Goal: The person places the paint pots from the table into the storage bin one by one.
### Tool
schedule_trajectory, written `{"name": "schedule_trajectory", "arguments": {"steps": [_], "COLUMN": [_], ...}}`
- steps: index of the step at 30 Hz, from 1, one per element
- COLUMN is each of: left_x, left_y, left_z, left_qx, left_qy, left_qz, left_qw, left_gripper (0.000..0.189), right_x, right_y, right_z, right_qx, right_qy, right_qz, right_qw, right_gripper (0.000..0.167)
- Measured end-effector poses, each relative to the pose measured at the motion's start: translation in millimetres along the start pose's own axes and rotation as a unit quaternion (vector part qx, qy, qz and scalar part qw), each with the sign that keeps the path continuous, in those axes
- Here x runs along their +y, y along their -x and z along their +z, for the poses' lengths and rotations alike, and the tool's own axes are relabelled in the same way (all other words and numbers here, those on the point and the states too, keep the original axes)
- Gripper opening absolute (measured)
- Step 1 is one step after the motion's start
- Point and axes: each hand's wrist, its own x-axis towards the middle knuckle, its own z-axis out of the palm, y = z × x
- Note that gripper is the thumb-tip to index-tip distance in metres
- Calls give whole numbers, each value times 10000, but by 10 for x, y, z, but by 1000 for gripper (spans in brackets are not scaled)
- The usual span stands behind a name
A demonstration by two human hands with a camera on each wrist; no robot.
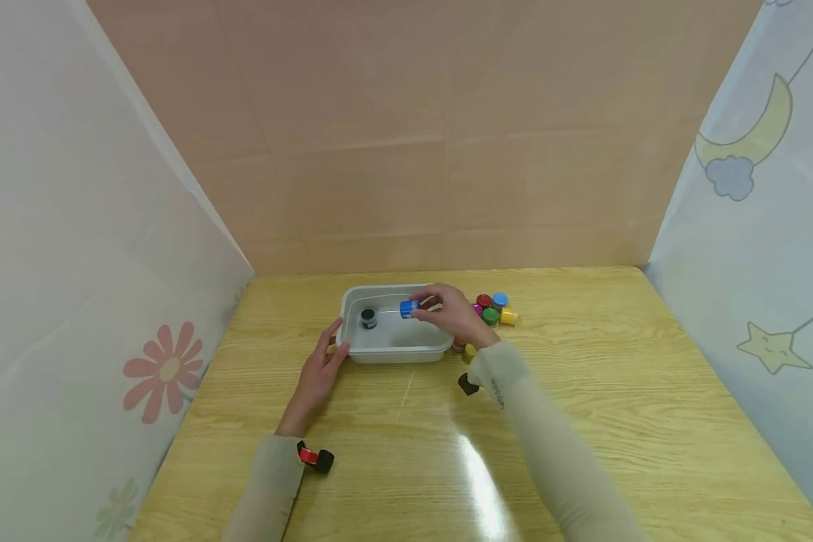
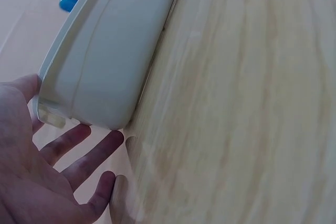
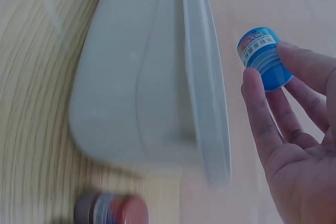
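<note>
My right hand [image 1: 450, 310] pinches a small blue paint jar [image 1: 407, 309] between thumb and fingers, over the inside of a white plastic bin [image 1: 400, 351]. A printed label shows on the blue jar in the right wrist view, where the jar is tilted. Inside the bin, toward its left end, stands a black-lidded paint jar [image 1: 369, 318]. My left hand [image 1: 320, 370] rests against the bin's left end. Seen from the left wrist, its thumb is at the rim and the other fingers [image 2: 86, 158] are spread, with some fingertips at the end wall.
Right of the bin, several paint jars cluster: red [image 1: 484, 300], light blue [image 1: 500, 299], green [image 1: 490, 316] and a yellow-orange one [image 1: 509, 316] on its side. Another yellow jar [image 1: 470, 352] is by my right wrist. A brown backdrop [image 1: 440, 188] rises behind the wooden table [image 1: 393, 421].
</note>
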Motion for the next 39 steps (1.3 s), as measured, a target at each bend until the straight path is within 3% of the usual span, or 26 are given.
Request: {"name": "schedule_trajectory", "arguments": {"steps": [12, 28, 39], "left_x": [-12, -55, -44], "left_y": [-14, 15, 2], "left_z": [1, 42, 41], "left_qx": [-50, -3, 69], "left_qy": [53, 114, 28], "left_qz": [-95, -99, 55], "left_qw": [9999, 9999, 10000], "left_gripper": [59, 60, 58], "right_x": [-97, -30, 42], "right_y": [-252, -529, -593], "right_z": [330, 795, 902], "right_qx": [-1, -47, -180], "right_qy": [-78, 481, 859], "right_qz": [-96, 51, 7], "right_qw": [9999, 9988, 9961], "right_gripper": [31, 24, 23]}}
